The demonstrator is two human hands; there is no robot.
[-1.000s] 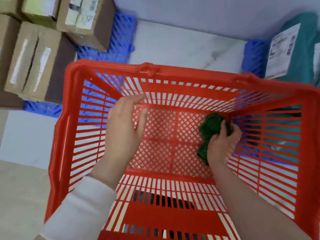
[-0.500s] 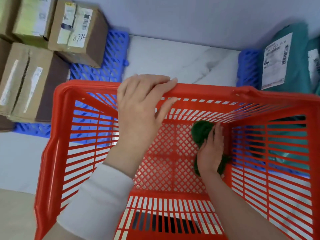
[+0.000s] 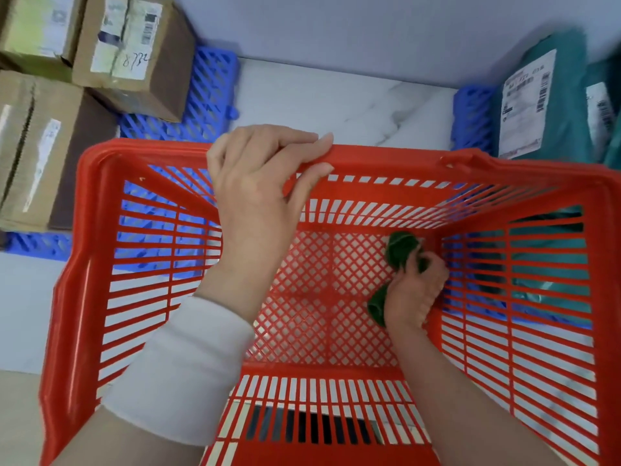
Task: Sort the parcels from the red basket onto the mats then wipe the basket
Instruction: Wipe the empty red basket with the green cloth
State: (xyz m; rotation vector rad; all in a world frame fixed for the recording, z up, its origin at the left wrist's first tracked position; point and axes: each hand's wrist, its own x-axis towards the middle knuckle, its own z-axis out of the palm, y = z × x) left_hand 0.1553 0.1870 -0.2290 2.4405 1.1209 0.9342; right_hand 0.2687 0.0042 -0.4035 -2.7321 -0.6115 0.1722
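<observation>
The red basket [image 3: 396,164] fills the middle of the view and holds no parcels. My left hand [image 3: 258,186] grips its far rim, fingers over the edge and thumb inside. Down in the far right corner of the mesh floor, my right hand [image 3: 411,294] is closed on a dark green cloth [image 3: 400,247] pressed against the bottom. Cardboard box parcels [image 3: 131,58] sit on a blue mat [image 3: 208,95] at the upper left. Teal bag parcels [image 3: 541,105] lie on a second blue mat [image 3: 472,119] at the upper right.
White marble floor [image 3: 336,102] shows between the two mats beyond the basket. A pale wall [image 3: 353,31] runs across the back. A beige surface [image 3: 20,418] lies at the lower left.
My left hand rose from inside the basket to its far rim and took hold of it. My right hand slid the cloth toward the far right corner of the floor.
</observation>
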